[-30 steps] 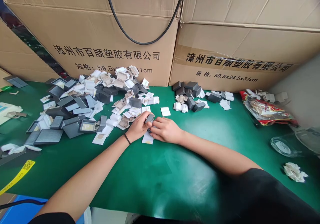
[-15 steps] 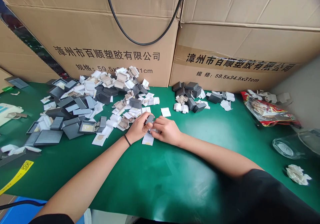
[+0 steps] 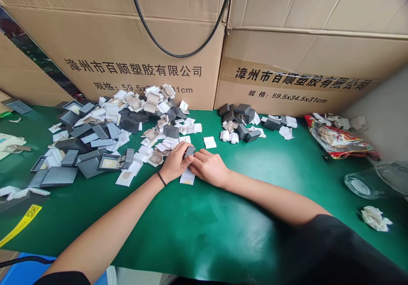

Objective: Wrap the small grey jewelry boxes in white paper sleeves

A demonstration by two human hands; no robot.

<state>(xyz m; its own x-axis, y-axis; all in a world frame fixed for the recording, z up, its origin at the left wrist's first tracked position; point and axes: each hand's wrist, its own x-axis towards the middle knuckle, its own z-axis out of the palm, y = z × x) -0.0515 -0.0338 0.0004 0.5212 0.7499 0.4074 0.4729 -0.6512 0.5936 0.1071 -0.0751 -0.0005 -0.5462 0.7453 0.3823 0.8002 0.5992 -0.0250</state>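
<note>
Head view: left hand and right hand, curled, clasp a gray box, contents hidden.

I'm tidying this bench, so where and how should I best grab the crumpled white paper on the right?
I'd pinch the middle of the crumpled white paper, coming down from above on the near side: its folds look raised off the green tabletop, and the clear container lies just beyond it.
</note>
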